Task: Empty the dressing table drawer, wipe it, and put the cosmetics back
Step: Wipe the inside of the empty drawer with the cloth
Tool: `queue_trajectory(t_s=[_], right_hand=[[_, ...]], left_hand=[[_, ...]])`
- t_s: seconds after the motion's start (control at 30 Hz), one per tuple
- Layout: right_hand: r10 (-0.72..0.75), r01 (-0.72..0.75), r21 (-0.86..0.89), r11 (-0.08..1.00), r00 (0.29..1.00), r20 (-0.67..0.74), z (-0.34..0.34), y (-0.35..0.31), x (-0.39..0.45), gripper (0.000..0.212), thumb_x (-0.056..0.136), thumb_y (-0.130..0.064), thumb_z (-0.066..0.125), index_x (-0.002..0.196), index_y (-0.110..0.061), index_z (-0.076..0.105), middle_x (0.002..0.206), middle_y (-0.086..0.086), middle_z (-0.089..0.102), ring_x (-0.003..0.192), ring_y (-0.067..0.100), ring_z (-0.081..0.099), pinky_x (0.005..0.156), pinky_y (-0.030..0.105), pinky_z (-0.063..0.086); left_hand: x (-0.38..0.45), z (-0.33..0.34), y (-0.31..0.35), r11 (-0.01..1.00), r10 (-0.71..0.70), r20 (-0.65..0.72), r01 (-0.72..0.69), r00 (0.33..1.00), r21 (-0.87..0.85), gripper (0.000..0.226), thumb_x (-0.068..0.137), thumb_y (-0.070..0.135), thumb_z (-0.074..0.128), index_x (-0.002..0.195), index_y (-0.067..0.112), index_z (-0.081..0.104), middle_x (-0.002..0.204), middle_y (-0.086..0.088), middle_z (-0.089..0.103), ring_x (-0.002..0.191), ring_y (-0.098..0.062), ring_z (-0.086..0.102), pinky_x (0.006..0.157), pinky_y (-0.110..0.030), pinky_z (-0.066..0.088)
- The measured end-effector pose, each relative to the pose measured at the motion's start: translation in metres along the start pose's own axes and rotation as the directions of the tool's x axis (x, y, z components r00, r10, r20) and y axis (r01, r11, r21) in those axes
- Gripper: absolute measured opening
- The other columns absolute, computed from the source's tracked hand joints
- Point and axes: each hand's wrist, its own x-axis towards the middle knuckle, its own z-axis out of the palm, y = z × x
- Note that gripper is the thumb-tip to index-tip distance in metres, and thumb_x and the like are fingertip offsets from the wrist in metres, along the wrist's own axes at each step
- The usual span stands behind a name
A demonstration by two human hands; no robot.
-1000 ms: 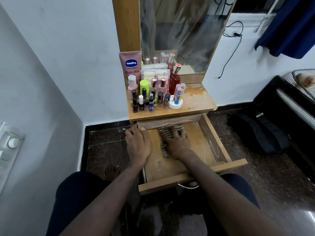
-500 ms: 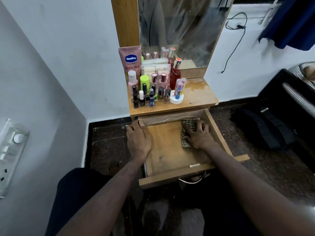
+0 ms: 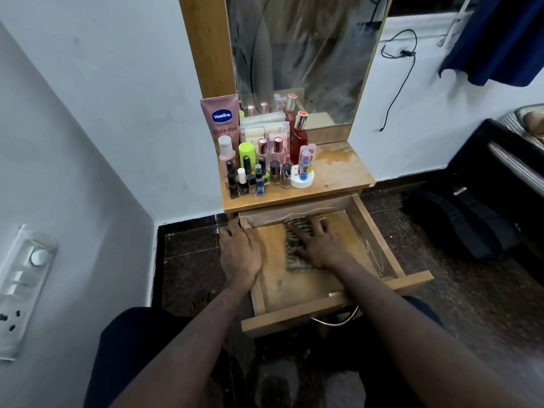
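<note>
Dressing table top (image 3: 338, 172) beyond both hands, cosmetics (image 3: 262, 160) clustered on its left half, too crowded to count | drawer (image 3: 379, 240) one, pulled out | left hand (image 3: 240, 251) fingers curled over drawer's left wall | right hand (image 3: 319, 245) flat, fingers spread, pressing one checked cloth (image 3: 294, 262) near back wall; bare wood nearer the front.

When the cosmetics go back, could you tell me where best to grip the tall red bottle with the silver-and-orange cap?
Probably the tall red bottle by its upper body, coming from the right: it stands upright, other cosmetics crowd its left and front, and bare tabletop lies to its right.
</note>
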Motion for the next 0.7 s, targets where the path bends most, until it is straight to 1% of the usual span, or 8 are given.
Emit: queue_trajectory(t_s=[0.13,0.27,0.37,0.47,0.53,0.6,0.67,0.7], right_hand=[[0.131,-0.131,0.017,0.991,0.991,0.006,-0.006,0.048,0.0,0.069,0.103,-0.066,0.04,0.16,-0.06,0.002,0.174,-0.001,-0.017,0.158,0.047,-0.009,0.126,0.069,0.015],[0.177,-0.176,0.035,0.984,0.984,-0.01,-0.005,0.03,-0.005,0.066,0.107,-0.052,0.043,0.162,-0.055,0.005,0.174,0.004,-0.017,0.157,0.049,-0.009,0.126,0.068,0.015],[0.074,-0.074,0.017,0.997,0.997,-0.037,-0.001,-0.002,-0.006,0.069,0.105,-0.05,0.049,0.16,-0.059,0.008,0.174,0.006,-0.014,0.156,0.054,-0.008,0.126,0.067,0.011],[-0.074,0.073,-0.023,0.997,0.996,-0.041,0.01,-0.048,-0.003,0.072,0.1,-0.056,0.055,0.159,-0.059,0.013,0.174,0.008,-0.009,0.155,0.055,-0.001,0.125,0.064,0.019],[-0.138,0.137,-0.017,0.99,0.99,-0.026,0.012,-0.075,0.002,0.078,0.096,-0.054,0.064,0.16,-0.052,0.02,0.172,0.012,0.0,0.153,0.054,0.008,0.123,0.063,0.03],[-0.134,0.14,0.051,0.989,0.985,-0.113,0.008,-0.083,0.007,0.076,0.092,-0.042,0.072,0.157,-0.041,0.032,0.164,0.017,0.018,0.148,0.048,0.024,0.115,0.06,0.041],[-0.103,0.135,0.113,0.984,0.963,-0.251,0.007,-0.078,0.012,0.058,0.094,-0.032,0.071,0.147,-0.023,0.049,0.15,0.018,0.042,0.136,0.039,0.046,0.106,0.05,0.051],[-0.121,0.15,0.093,0.984,0.958,-0.261,0.008,-0.076,0.014,0.044,0.095,-0.028,0.068,0.136,-0.014,0.059,0.14,0.018,0.053,0.127,0.036,0.055,0.101,0.046,0.053]], left_hand=[[-0.001,-0.001,0.001,1.0,-0.012,-0.003,0.012,1.0,-0.009,0.038,0.111,0.037,0.039,0.138,0.012,0.049,0.129,-0.017,0.051,0.11,-0.032,0.059,0.081,-0.046,0.056],[-0.002,-0.001,0.001,1.0,-0.013,-0.016,0.013,1.0,-0.006,0.042,0.11,0.04,0.036,0.138,0.012,0.049,0.13,-0.016,0.051,0.11,-0.03,0.059,0.081,-0.046,0.058],[-0.001,0.001,0.0,1.0,-0.012,-0.013,0.012,1.0,-0.005,0.04,0.111,0.038,0.037,0.138,0.011,0.049,0.13,-0.017,0.051,0.11,-0.031,0.059,0.08,-0.044,0.055],[0.0,0.001,0.002,1.0,-0.02,-0.012,0.02,1.0,0.001,0.039,0.112,0.037,0.036,0.138,0.011,0.049,0.13,-0.017,0.05,0.113,-0.034,0.058,0.08,-0.044,0.052],[0.0,0.001,0.002,1.0,-0.027,-0.023,0.027,0.999,-0.004,0.041,0.113,0.04,0.033,0.137,0.012,0.049,0.129,-0.017,0.051,0.115,-0.036,0.058,0.084,-0.048,0.053],[0.0,0.0,0.004,1.0,-0.022,-0.033,0.021,0.999,-0.011,0.042,0.113,0.041,0.032,0.137,0.011,0.05,0.129,-0.018,0.051,0.115,-0.037,0.058,0.086,-0.049,0.052],[0.0,0.0,0.004,1.0,-0.016,-0.037,0.016,0.999,-0.005,0.044,0.112,0.041,0.032,0.138,0.01,0.05,0.129,-0.019,0.052,0.115,-0.039,0.058,0.085,-0.049,0.051],[0.0,0.0,0.004,1.0,-0.013,-0.039,0.013,0.999,-0.002,0.044,0.112,0.04,0.032,0.138,0.009,0.05,0.128,-0.02,0.052,0.114,-0.039,0.058,0.084,-0.048,0.051]])
